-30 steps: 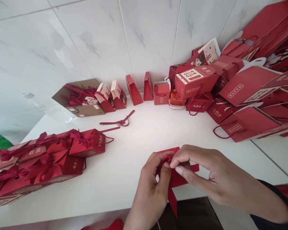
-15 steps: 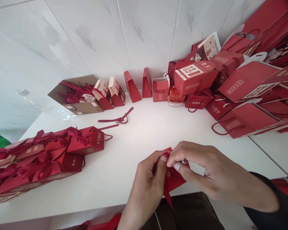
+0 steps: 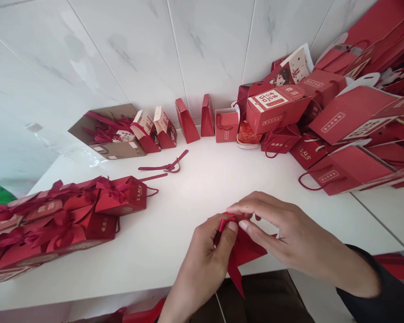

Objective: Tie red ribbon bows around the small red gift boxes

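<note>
Near the front edge of the white table, my left hand (image 3: pixel 210 255) is closed, its thumb and fingers pinching a red ribbon (image 3: pixel 234 273) whose tail hangs down toward the edge. Beneath both hands lies a red gift box (image 3: pixel 252 249), mostly covered by my fingers. My right hand (image 3: pixel 279 229) comes in from the right, thumb and forefinger meeting at the ribbon's folded part, on top of the box. The exact shape of the fold is hidden by my fingertips.
Gift boxes with ribbon bows (image 3: pixel 63 215) fill the table's left side. A cardboard box (image 3: pixel 121 150) of ribbons stands at the back, with loose dark-red ribbons (image 3: pixel 170 168) before it. Small upright boxes (image 3: pixel 186 122) line the wall. Red boxes (image 3: pixel 278 107) are heaped at right.
My right hand's fingers have shifted slightly left over the ribbon, the forefinger now reaching across the top. The red box beneath has turned a little. My left hand keeps its pinch.
</note>
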Action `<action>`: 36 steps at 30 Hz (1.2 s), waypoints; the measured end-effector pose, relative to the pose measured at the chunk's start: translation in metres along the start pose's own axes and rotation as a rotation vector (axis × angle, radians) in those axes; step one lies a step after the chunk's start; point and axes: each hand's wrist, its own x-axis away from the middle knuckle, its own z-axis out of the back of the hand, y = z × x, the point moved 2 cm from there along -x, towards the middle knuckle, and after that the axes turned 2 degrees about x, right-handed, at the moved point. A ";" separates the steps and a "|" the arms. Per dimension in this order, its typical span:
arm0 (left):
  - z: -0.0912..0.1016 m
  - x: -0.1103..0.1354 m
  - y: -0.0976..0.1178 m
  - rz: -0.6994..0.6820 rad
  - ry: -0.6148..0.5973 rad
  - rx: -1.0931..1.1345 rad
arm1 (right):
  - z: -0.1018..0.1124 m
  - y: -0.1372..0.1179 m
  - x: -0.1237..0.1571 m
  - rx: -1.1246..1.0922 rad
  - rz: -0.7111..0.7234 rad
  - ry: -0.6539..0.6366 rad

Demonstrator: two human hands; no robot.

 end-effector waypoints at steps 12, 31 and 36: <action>0.009 -0.006 -0.009 0.152 -0.016 0.376 | -0.011 0.003 0.007 -0.102 -0.145 0.005; 0.004 0.006 -0.011 0.003 0.182 0.035 | -0.022 0.013 0.007 -0.257 -0.357 -0.097; 0.000 0.008 -0.016 -0.290 0.337 -0.342 | -0.019 0.010 0.007 -0.325 -0.350 -0.109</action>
